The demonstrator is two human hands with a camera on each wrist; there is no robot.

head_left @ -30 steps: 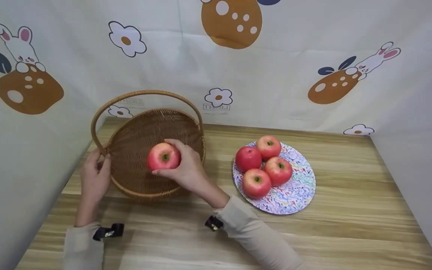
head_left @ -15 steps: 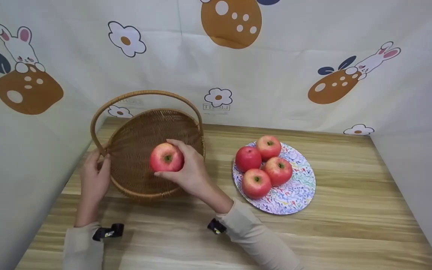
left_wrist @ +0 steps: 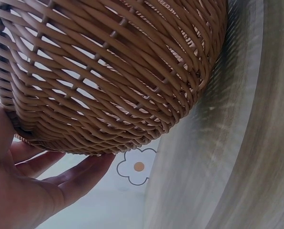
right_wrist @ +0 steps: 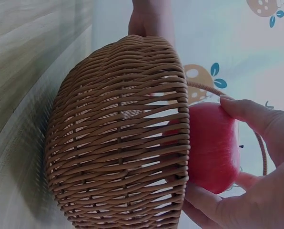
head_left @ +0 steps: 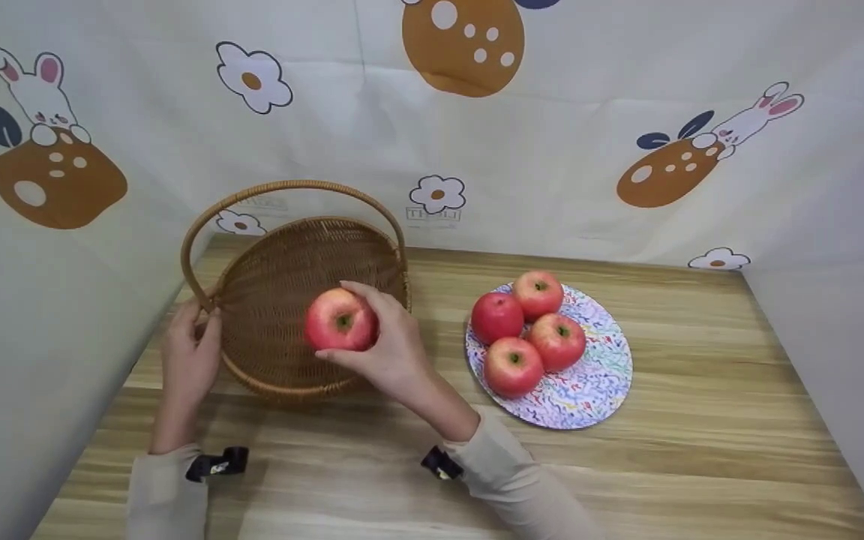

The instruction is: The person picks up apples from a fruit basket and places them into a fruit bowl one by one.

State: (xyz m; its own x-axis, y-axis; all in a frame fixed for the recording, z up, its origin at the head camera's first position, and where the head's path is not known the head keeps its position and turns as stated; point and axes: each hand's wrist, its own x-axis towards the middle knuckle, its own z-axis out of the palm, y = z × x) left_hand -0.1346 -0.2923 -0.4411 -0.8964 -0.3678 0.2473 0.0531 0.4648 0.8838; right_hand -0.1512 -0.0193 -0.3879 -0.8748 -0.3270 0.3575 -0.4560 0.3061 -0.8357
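Observation:
A brown wicker basket (head_left: pixel 259 345) with an arched handle (head_left: pixel 301 184) stands at the left of the table. My left hand (head_left: pixel 190 352) pinches its left rim where the handle joins; in the left wrist view several fingers (left_wrist: pixel 87 174) reach along the outside of the weave. My right hand (head_left: pixel 398 352) grips a red apple (head_left: pixel 340 319), thumb on one side and fingers on the other, over the basket's mouth. From the right wrist, the apple (right_wrist: pixel 213 148) shows partly behind the near rim, its stem facing up, away from the basket floor.
Right of the basket lies a round plate (head_left: pixel 589 390) with a colourful speckled pattern. Several red apples (head_left: pixel 513 367) sit together on its left half. A patterned cloth (head_left: pixel 552 165) screens the back and sides of the wooden table (head_left: pixel 702 450).
My right hand has drifted a little to the right and towards me with the apple in its grip. The left hand, basket and plate look the same.

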